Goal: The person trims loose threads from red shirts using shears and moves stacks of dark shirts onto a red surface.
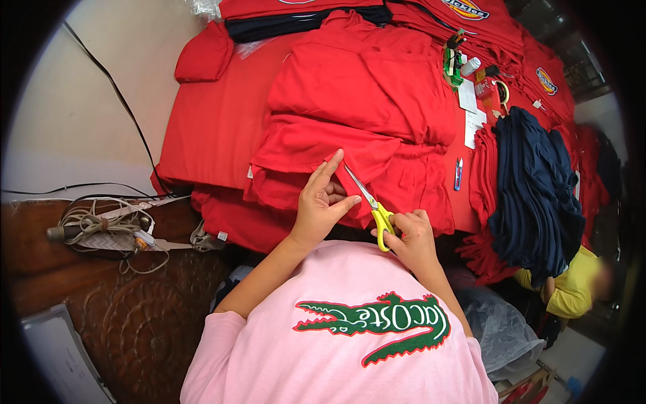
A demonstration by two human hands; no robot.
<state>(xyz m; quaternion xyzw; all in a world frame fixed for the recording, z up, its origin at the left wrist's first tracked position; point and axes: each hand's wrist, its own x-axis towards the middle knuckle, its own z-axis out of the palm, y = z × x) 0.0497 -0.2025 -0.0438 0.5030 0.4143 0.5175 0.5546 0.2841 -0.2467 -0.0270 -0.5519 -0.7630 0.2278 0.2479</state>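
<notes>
Folded red garments (356, 87) lie stacked on the red-covered table in front of me. My left hand (319, 205) is at the near edge of the pile, its fingers on a raised edge of a red garment (363, 156); the grip itself is partly hidden. In my right hand (412, 239) are scissors (381, 217) with yellow-green handles. Their blades point up and left, close together, with the tip against the red cloth beside my left fingertips.
Dark blue garments (535, 182) hang over the table's right side. Thread snips (459, 174), paper slips (470, 111) and a tape roll (503, 93) lie right of the pile. Coiled cables (101, 225) sit at left on carved wood. A person in a yellow top (575, 286) is at far right.
</notes>
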